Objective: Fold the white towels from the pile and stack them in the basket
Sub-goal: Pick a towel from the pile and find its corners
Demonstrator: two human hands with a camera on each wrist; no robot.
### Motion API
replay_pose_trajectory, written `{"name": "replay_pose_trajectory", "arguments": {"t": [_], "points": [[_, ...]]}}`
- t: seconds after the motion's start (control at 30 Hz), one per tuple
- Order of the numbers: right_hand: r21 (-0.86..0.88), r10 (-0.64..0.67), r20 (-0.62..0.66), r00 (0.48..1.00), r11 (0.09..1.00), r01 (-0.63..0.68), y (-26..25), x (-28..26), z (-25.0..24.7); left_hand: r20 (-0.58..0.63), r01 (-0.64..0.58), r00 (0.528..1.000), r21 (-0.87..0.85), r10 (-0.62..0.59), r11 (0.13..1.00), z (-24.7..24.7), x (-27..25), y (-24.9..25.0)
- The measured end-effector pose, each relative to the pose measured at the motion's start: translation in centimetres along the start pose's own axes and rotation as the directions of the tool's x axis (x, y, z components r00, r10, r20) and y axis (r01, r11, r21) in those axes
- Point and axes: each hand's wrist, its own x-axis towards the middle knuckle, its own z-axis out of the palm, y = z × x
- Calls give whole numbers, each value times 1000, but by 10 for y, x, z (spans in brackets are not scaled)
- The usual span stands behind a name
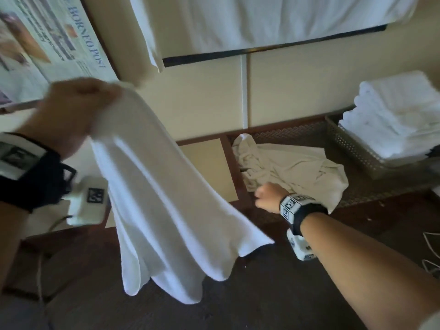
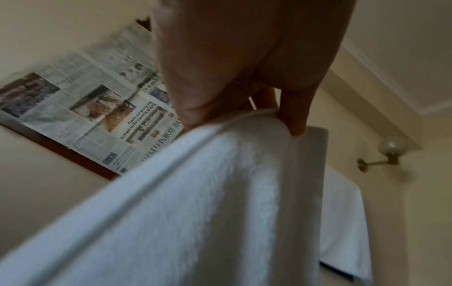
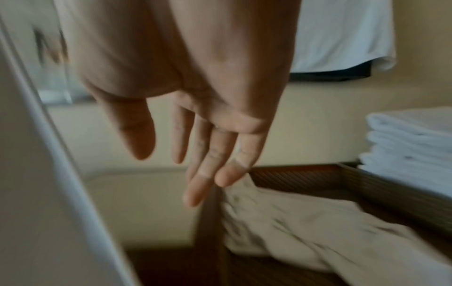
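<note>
My left hand (image 1: 78, 108) is raised at the upper left and pinches the top edge of a white towel (image 1: 166, 198), which hangs down loose in the air. In the left wrist view the thumb and fingers (image 2: 293, 118) clamp the towel's hem (image 2: 244, 120). My right hand (image 1: 266, 196) hovers lower right with straight, relaxed fingers (image 3: 215, 168) and holds nothing. Just past it a crumpled cream towel (image 1: 292, 167) lies on a dark patterned surface. A mesh basket (image 1: 352, 148) at the right holds a stack of folded white towels (image 1: 400, 120).
A newspaper (image 1: 47, 39) is pinned to the wall at upper left. A white cloth (image 1: 262, 20) hangs over a dark rail at the top. A wall lamp (image 2: 389, 149) shows in the left wrist view. Dark wooden floor lies below.
</note>
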Motion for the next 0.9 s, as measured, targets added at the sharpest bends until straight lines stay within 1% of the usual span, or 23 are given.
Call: {"name": "replay_pose_trajectory", "arguments": {"t": [0.03,0.07,0.1,0.13,0.17,0.23,0.3,0.37,0.4,0.43,0.5,0.53,0.6,0.67,0.73,0.8,0.83,0.9], "points": [[124,-114,-51,992,985,120,-27,0,-14,54,2,999,30,-3,1000,11,-9,3],[297,-211,-100,972,926,231,-55,-6,-31,116,-18,993,103,6,995,21,-18,4],[451,-295,-142,945,830,327,-84,-12,-48,183,-44,983,135,18,990,34,-30,1],[539,-366,-179,913,740,402,-111,-19,-67,186,-81,981,179,47,980,33,-29,-4],[571,-428,-202,881,680,461,-136,-25,-82,209,-92,977,199,49,976,35,-33,-7],[563,-528,-262,808,596,572,-177,-34,-106,196,-50,981,196,11,979,23,-30,-11],[582,-565,-302,768,529,618,-207,-42,-121,196,-88,980,222,44,971,7,-34,-3],[626,-575,-317,754,470,622,-232,-48,-127,181,-131,979,207,93,969,-12,-36,3],[629,-569,-333,752,460,626,-244,-51,-129,170,-145,979,188,114,971,-22,-36,5],[601,-560,-375,739,460,654,-256,-53,-131,154,-154,980,166,129,974,-33,-36,9],[512,-572,-461,679,454,729,-282,-55,-135,125,-169,980,122,154,978,-53,-36,13],[501,-583,-471,662,441,745,-293,-57,-139,115,-179,979,105,166,978,-61,-35,15],[524,-602,-450,659,420,741,-313,-61,-146,111,-194,976,76,185,978,-78,-33,18],[505,-608,-440,661,442,742,-327,-65,-150,108,-208,974,65,201,976,-92,-32,18],[435,-577,-490,653,487,757,-337,-69,-153,111,-243,965,47,237,969,-99,-32,18],[385,-514,-577,634,514,767,-348,-73,-155,85,-271,960,33,267,962,-103,-30,18],[366,-484,-624,614,513,777,-353,-75,-157,60,-280,959,36,278,959,-105,-29,18],[305,-446,-706,550,509,805,-362,-82,-165,14,-292,956,63,292,954,-105,-28,14]]}}
